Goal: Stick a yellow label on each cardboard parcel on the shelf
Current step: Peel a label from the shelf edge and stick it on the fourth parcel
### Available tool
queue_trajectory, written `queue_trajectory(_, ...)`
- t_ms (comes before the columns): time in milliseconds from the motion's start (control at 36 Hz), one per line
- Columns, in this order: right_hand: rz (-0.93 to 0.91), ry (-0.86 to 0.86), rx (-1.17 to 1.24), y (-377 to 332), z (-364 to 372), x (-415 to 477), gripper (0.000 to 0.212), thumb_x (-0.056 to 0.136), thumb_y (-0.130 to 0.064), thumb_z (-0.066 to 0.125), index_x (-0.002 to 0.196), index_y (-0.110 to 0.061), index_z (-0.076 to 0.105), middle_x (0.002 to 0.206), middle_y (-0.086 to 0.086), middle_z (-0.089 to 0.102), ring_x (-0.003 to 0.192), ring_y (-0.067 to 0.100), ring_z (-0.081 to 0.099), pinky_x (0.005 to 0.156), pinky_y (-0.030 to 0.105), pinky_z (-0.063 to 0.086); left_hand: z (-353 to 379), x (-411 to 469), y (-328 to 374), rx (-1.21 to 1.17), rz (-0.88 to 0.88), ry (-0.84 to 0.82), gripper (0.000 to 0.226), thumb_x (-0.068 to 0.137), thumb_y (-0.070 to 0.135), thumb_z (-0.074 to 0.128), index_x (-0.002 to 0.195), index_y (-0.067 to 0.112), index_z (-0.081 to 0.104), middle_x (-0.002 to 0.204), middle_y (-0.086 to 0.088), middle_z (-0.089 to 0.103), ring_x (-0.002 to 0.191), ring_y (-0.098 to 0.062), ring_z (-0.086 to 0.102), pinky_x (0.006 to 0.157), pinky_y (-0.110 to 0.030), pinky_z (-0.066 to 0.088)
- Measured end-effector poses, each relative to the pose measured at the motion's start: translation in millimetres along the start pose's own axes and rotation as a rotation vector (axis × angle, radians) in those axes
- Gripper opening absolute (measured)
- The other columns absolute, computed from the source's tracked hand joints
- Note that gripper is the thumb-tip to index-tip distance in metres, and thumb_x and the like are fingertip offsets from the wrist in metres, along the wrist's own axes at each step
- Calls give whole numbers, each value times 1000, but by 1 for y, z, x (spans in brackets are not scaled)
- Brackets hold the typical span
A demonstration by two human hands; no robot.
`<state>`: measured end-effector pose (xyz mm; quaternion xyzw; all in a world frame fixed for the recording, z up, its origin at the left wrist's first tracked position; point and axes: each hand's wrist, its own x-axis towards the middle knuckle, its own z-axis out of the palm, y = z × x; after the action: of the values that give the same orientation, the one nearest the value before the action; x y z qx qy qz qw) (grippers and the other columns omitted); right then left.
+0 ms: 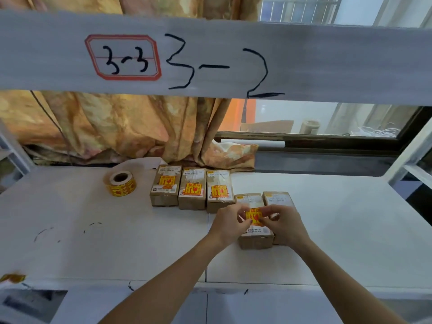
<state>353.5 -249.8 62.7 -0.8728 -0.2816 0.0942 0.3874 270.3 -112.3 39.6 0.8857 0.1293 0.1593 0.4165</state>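
- Head view: the left hand (230,222) and the right hand (284,222) are close together, each pinching one edge of a yellow label (253,216) with fingertips and thumb.
- The label sits over the top of the fourth parcel (257,242), near the front of the shelf (93,230). Whether it already touches the cardboard cannot be told, since the fingers cover its edges.
- Three parcels further back, the first (164,185), second (192,189) and third (219,191), already carry yellow labels.
- The fifth parcel (277,198) stands touching the fourth on its right. No yellow label shows on its visible part, though the right hand hides much of it.
- The label roll (121,183) lies on its side to the left, well apart from the hands.
- Risks, as a judgement:
  - The label could go down crooked or wrinkled if one edge lands before the other.
  - It could cling to a fingertip and lift off when the hands let go.
  - Pressing could push the light fourth parcel sideways against the fifth.
  - The label could also cover print on the white slip underneath.
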Motion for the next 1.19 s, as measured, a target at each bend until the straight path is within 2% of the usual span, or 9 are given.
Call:
queue_trajectory(111, -2, -25, -74, 6, 4, 6, 28, 76, -22, 73, 103, -17, 70, 93, 1, 71, 70, 4, 57, 57, 9, 41, 6, 4, -5, 17, -5, -20, 35, 85, 23, 68, 119, 14, 60, 100, -4, 68, 77, -7, 58, 63, -9, 44)
queue_trajectory(222, 14, -42, -98, 14, 6, 11, 28, 78, -20, 72, 106, -16, 70, 94, 1, 70, 67, 0, 54, 53, 5, 39, 10, 9, -9, 31, -9, -41, 33, 85, 22, 67, 116, 15, 62, 99, -4, 68, 76, -7, 57, 62, -8, 43)
queue_trajectory(389, 2, -56, -113, 22, 10, 16, 28, 80, -19, 70, 107, -16, 68, 95, 1, 70, 65, -5, 51, 50, -2, 37, 15, 14, -16, 44, -17, -57, 35, 85, 22, 68, 118, 14, 61, 97, -4, 68, 76, -9, 59, 70, -20, 52)
queue_trajectory(611, -5, -85, -135, 28, 13, 22, 28, 79, -20, 71, 106, -19, 69, 96, 0, 71, 67, -4, 54, 54, 4, 38, 18, 17, -20, 43, -8, -49, 36, 85, 22, 67, 120, 13, 60, 100, -5, 68, 77, -8, 56, 70, -18, 49)
queue_trajectory(806, -21, -89, -143, 30, 14, 24, 28, 80, -19, 70, 108, -18, 68, 95, -1, 71, 67, -3, 54, 54, 4, 40, 21, 17, -21, 53, 9, -55, 37, 86, 22, 67, 120, 13, 60, 103, -3, 66, 80, -7, 56, 68, -13, 45)
queue_trajectory(972, -55, -90, -196, 32, 16, 26, 30, 79, -21, 70, 109, -18, 67, 99, 1, 69, 72, 1, 52, 60, 4, 36, 23, 19, -24, 66, 16, -65, 35, 85, 24, 67, 118, 13, 61, 100, -3, 65, 79, -8, 54, 67, -13, 44)
queue_trajectory(1083, -64, -103, -227, 35, 17, 28, 31, 79, -24, 70, 110, -21, 67, 101, 1, 67, 77, 5, 52, 64, 8, 37, 24, 20, -26, 68, 15, -87, 35, 85, 24, 67, 118, 14, 61, 101, -4, 64, 81, -10, 56, 72, -19, 50)
queue_trajectory(1194, -79, -139, -244, 34, 17, 29, 33, 80, -29, 70, 112, -25, 66, 92, -4, 58, 76, 6, 50, 63, 11, 37, 25, 21, -25, 79, 12, -112, 37, 85, 29, 66, 120, 17, 60, 100, -1, 60, 83, -10, 53, 70, -17, 46)
